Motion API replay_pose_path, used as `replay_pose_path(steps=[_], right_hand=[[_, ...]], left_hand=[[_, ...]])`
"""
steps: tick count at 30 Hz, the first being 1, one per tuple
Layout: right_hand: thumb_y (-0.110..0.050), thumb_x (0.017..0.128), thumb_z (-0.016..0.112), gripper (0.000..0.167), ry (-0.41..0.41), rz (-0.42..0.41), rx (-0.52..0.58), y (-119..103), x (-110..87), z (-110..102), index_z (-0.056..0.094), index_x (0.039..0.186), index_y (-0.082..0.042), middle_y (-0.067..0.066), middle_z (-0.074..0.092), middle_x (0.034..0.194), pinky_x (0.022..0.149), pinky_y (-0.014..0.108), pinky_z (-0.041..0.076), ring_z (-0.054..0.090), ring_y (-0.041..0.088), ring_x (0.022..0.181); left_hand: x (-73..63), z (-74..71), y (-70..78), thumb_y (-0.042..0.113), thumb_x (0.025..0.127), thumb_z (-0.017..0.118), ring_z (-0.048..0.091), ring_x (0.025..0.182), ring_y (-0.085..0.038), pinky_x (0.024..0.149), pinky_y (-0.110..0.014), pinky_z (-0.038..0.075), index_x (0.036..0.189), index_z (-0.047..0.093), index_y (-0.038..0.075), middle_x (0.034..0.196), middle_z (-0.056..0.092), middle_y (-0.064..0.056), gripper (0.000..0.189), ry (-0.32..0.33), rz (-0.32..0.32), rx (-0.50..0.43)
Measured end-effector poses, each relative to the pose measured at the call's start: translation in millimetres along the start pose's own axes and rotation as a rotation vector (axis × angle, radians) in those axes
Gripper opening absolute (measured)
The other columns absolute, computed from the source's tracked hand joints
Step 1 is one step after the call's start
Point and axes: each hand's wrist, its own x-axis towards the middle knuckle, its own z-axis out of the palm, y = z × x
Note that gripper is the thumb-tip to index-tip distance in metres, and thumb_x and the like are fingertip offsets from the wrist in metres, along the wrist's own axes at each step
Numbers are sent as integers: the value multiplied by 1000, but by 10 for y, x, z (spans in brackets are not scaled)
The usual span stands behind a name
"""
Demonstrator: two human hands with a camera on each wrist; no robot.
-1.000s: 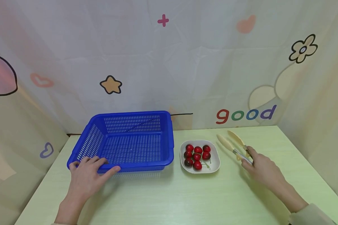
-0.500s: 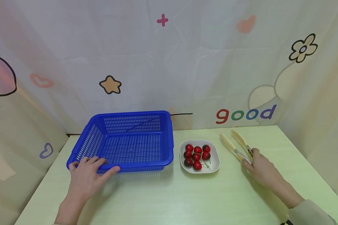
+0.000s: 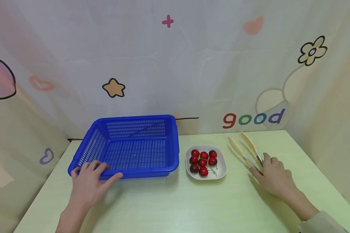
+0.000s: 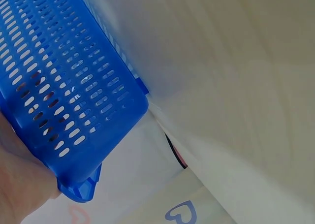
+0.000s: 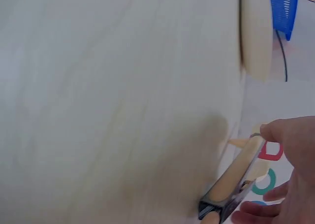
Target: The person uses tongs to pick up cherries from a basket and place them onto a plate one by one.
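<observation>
At the left in the head view stands a blue plastic basket (image 3: 135, 153) with slotted walls. My left hand (image 3: 86, 186) holds its front rim near the left corner, fingers over the edge, thumb along the outside. At the right, food tongs (image 3: 236, 147) with beige tips and metal arms lie on the table, their arms spread. My right hand (image 3: 275, 176) is at their handle end, thumb touching one arm (image 5: 241, 165); in the right wrist view, the visible fingers are spread and apart from the metal. Between basket and tongs sits a white dish (image 3: 220, 173) of several red cherries (image 3: 203, 171).
The pale table (image 3: 163, 207) ends at the back against a printed curtain (image 3: 151, 64). More curtain hangs at both sides, close to the left of the basket.
The tongs have shifted slightly right and now appear lower, resting on the table. My right hand's fingers have spread. The left hand and basket have stayed put.
</observation>
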Motion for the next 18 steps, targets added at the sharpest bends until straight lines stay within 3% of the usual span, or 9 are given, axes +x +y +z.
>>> replay_pose_path(steps=[3,6,13,18], right_hand=[[-35,98,68,75,109,-84,27,-51,-42,-11,36,138,21,43,47,125,74,73,45,50,61,110],[-25,94,74,74,202,-211,71,-175,-96,-20,38,141,20,42,42,139,90,73,41,45,61,121],[-27,96,73,76,153,-349,63,-640,-309,-11,36,155,3,28,34,158,107,75,23,36,49,142],[-28,95,73,77,179,-468,-5,-846,-454,58,36,158,-5,19,34,162,116,62,20,35,40,146]], left_hand=[[-25,11,12,59,93,67,46,120,-42,97,-73,18,103,69,16,123,61,-14,45,42,25,-76],[-51,-9,58,51,97,66,43,127,-42,99,-74,17,109,68,15,132,58,-15,38,70,56,-118],[-88,-49,368,49,100,62,42,137,-37,106,-70,21,129,65,14,147,53,-14,45,64,160,-90],[-145,4,657,52,100,61,38,142,-38,110,-68,19,137,63,16,154,48,-11,51,0,198,-76]])
